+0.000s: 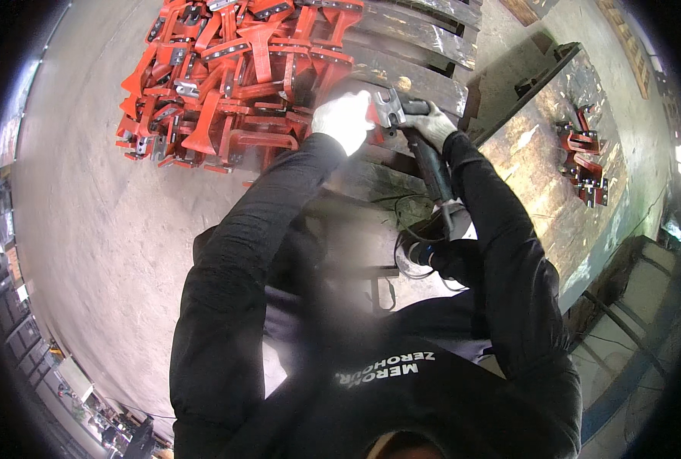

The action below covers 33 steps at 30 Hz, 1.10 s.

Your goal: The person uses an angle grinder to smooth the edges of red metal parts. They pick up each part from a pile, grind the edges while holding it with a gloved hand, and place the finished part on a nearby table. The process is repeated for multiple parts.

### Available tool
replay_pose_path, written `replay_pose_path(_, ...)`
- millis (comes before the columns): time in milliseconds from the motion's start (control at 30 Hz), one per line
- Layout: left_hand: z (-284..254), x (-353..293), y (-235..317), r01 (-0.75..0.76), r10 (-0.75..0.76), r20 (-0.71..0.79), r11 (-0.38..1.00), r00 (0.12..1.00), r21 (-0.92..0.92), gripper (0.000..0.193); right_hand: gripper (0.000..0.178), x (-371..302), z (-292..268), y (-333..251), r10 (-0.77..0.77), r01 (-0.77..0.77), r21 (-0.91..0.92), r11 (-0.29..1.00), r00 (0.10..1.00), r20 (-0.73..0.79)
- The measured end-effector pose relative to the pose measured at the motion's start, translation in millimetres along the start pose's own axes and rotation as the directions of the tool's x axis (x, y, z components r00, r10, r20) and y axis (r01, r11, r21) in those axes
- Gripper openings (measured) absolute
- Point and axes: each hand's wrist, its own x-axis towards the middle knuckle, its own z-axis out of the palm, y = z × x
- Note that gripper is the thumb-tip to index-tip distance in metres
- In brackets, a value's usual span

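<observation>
Holding: one red part (pixel 372 115), grey-ended, in our left hand (pixel 342 122), fingers closed round it; one black tool (pixel 430 167) in our right hand (pixel 432 128), fingers likewise wrapped. Part's location: right of the red pile (pixel 233 84).

Pale grey concrete floor (pixel 103 229), brightly lit

A black top (pixel 447 409) is filling the area around 6 o'clock, carrying bold white lettering (pixel 390 369) across its fabric. Its long left sleeve (pixel 229 252) toward 8 o'clock and right sleeve (pixel 518 268) toward 4 o'clock are showing plain black cloth, wrinkling in soft folds. White gloves (pixel 349 111) are covering the left grip (pixel 340 126) at 12 o'clock and the right grip (pixel 435 126) at 1 o'clock.
</observation>
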Motion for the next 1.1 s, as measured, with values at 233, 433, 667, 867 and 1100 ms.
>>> replay_pose_path(233,-1,2,12,0.038,-0.041,0.056,0.998,0.998,0.046,0.039,0.026,-51,22,60,-0.012,0.02,0.055,0.998,0.99,-0.142)
replay_pose_path(433,6,-1,5,0.005,-0.005,-0.01,0.999,1.0,0.048,0.034,0.085,-85,42,66,0.056,0.023,0.237,0.971,0.945,-0.322)
replay_pose_path(667,4,5,21,-0.07,0.072,-0.012,0.988,0.997,0.139,0.029,0.093,-102,69,59,-0.155,0.071,-0.197,0.978,0.878,-0.453)
replay_pose_path(867,4,6,24,-0.06,0.061,0.002,0.987,0.998,0.15,0.028,0.098,-88,90,64,-0.144,0.059,-0.186,0.981,0.861,-0.488)
replay_pose_path(1100,7,9,25,-0.067,0.067,0.005,0.986,0.998,0.153,0.028,0.096,-81,66,71,-0.142,0.019,-0.205,0.979,0.781,-0.608)
